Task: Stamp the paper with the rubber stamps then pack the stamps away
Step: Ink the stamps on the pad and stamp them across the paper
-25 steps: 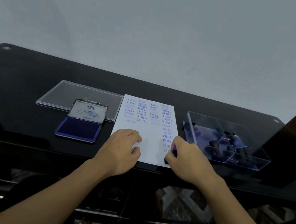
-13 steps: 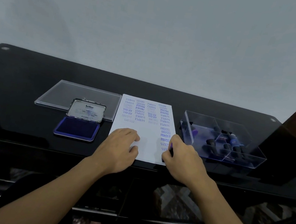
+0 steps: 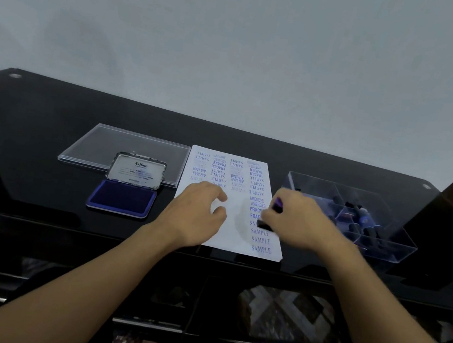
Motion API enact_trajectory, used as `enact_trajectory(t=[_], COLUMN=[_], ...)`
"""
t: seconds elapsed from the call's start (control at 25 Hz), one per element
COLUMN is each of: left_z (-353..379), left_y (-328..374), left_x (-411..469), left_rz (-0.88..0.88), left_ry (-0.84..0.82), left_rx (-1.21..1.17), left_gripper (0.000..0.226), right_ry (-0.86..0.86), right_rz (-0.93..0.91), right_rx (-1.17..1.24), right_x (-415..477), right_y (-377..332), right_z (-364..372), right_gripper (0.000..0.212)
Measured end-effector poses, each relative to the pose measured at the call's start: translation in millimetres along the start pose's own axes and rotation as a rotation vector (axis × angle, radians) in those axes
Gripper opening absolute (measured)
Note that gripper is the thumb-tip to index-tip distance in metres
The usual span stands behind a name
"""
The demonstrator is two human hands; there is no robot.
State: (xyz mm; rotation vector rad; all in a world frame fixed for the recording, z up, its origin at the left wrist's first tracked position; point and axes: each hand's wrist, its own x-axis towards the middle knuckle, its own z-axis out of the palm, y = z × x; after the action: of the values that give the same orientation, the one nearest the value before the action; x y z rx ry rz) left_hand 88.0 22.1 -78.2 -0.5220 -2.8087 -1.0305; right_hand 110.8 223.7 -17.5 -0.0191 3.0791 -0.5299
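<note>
1 small rubber stamp with a purple handle and black base [image 3: 276, 206] is pinched in the right hand [image 3: 304, 225] over the right side of the white sheet of paper [image 3: 236, 232].

Its black base is low by a blue SAMPLE print, but the blur hides whether it touches the sheet. The left hand [image 3: 197, 214] holds nothing; its lightly bent fingers rest on the middle of the paper. Blue words fill 4 columns on the sheet. Left of the paper lies the open blue ink pad in a metal tin [image 3: 121, 199], and behind it a flat clear plastic lid [image 3: 125, 146]. Right of the paper sits a clear plastic box with compartments [image 3: 384, 251], with more dark stamps [image 3: 365, 221] inside. All rest on the shiny black table [image 3: 33, 126].
</note>
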Motion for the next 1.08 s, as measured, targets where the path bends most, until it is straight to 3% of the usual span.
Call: enact_trajectory(t=[0.16, 0.52, 0.8, 1.08], left_z=[-7, 24, 69, 85], left_y=[13, 56, 80, 79], left_x=[16, 59, 110, 122], left_rz=[0.009, 0.060, 0.069, 0.059], left_ry=[0.022, -0.021, -0.114, -0.056], left_rx=[-0.042, -0.132, -0.191, -0.238], left_gripper=[0.031, 0.035, 0.032, 0.031], right_ry=[0.102, 0.179, 0.191, 0.142], right_rz=[0.017, 0.130, 0.236, 0.249], right_rx=[0.056, -0.001, -0.036, -0.182], right_x=[7, 38, 95, 124], right_y=[4, 78, 112, 121], right_z=[-33, -68, -50, -21], right_gripper=[0.022, 0.009, 0.018, 0.015])
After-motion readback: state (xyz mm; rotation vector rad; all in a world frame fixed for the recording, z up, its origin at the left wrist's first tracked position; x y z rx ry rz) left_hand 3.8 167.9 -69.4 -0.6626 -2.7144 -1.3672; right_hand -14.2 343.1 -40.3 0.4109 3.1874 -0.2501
